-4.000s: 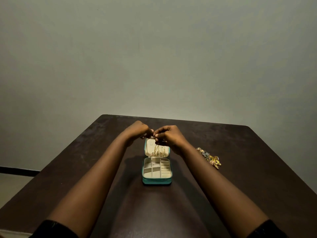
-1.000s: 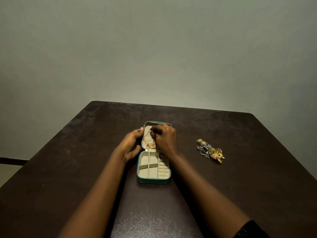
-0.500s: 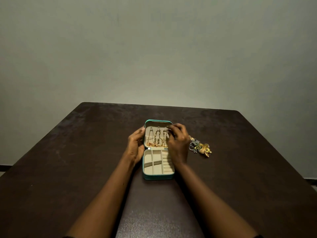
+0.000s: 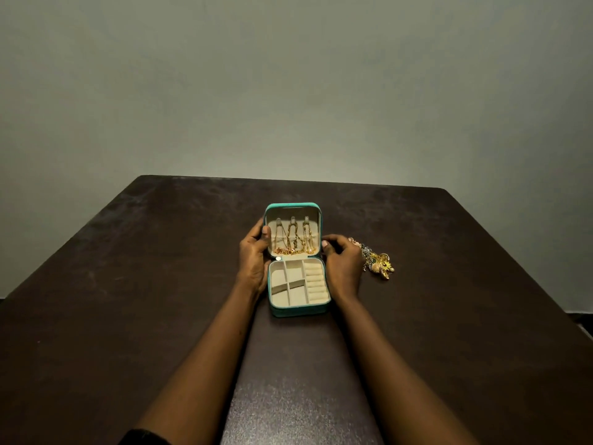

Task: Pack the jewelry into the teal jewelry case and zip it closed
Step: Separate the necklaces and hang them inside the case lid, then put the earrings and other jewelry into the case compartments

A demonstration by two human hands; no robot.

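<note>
Three chains point(image 4: 291, 239) — inside teal case point(image 4: 300, 311)

One wide-angle view, worn on the person's head, looks forward and down across the tabletop point(image 4: 144, 284) toward the wall point(image 4: 288, 91) beyond it. The case point(image 4: 300, 311) sits just below the frame's middle, near the camera and within reach. The left hand point(image 4: 255, 261) and right hand point(image 4: 341, 268) come in from the bottom edge to either side of the case.

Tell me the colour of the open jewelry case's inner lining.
Cream-beige soft lining inside the teal square jewelry case, clearest in the head view.
</note>
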